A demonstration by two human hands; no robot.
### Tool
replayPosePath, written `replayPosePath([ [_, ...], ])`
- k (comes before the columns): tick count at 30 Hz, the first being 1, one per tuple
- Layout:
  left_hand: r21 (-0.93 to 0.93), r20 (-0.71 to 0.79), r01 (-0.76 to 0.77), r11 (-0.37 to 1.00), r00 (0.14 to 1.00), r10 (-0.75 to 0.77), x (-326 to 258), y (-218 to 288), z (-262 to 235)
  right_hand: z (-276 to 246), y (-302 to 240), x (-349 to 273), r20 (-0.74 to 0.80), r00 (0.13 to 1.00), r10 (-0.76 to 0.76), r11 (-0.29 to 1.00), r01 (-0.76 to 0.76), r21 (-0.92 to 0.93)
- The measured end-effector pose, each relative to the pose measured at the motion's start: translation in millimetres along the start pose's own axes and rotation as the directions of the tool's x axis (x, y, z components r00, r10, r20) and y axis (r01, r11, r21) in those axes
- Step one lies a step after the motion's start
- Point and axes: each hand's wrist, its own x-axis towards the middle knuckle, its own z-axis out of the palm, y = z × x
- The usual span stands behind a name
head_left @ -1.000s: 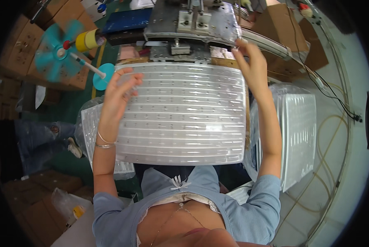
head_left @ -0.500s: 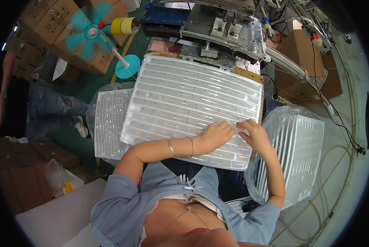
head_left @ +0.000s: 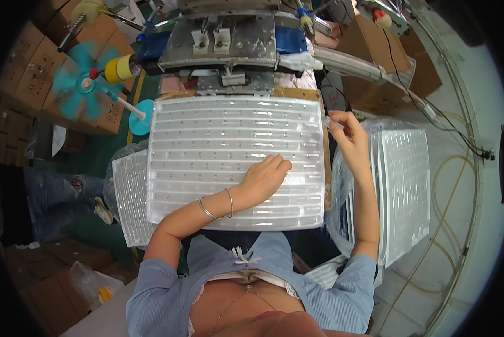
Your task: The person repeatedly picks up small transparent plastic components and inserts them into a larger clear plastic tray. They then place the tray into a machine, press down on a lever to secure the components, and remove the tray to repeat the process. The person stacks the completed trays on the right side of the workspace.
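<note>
A: Where is the clear ribbed tray (head_left: 235, 140), and is anything in it?
B: Centre frame, below the metal press (head_left: 224, 45); contents cannot be told.
A: Hands?
B: Left hand (head_left: 263, 180) lies flat and open on the tray. Right hand (head_left: 347, 132) is loosely curled at its right edge, pinching a thin clear strip.
A: Packages?
B: Brown cartons (head_left: 21, 73) upper left; bagged tray stack (head_left: 398, 185) at right

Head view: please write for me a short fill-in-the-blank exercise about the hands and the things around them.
1. The left hand rests flat on the clear ribbed plastic ____.
2. The right hand is raised at the tray's ____ edge.
3. A stack of similar trays in a plastic bag lies to the person's ____.
4. The small fan has ____ blades.

Missing words: tray; right; right; turquoise
</note>
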Motion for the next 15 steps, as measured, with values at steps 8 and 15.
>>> replayPosePath([
  [8,0.125,-0.623,0.248,0.961,0.773,-0.119,59.1,-61.7,-128.8,13.0,6.1,42.3,-0.082,0.996,-0.02,0.975,0.038,0.217],
  [15,0.557,-0.45,0.337,0.759,0.891,-0.065,164.0,-92.9,-183.2,66.0,-35.9,106.4,-0.153,0.956,-0.249,0.963,0.261,0.065],
])
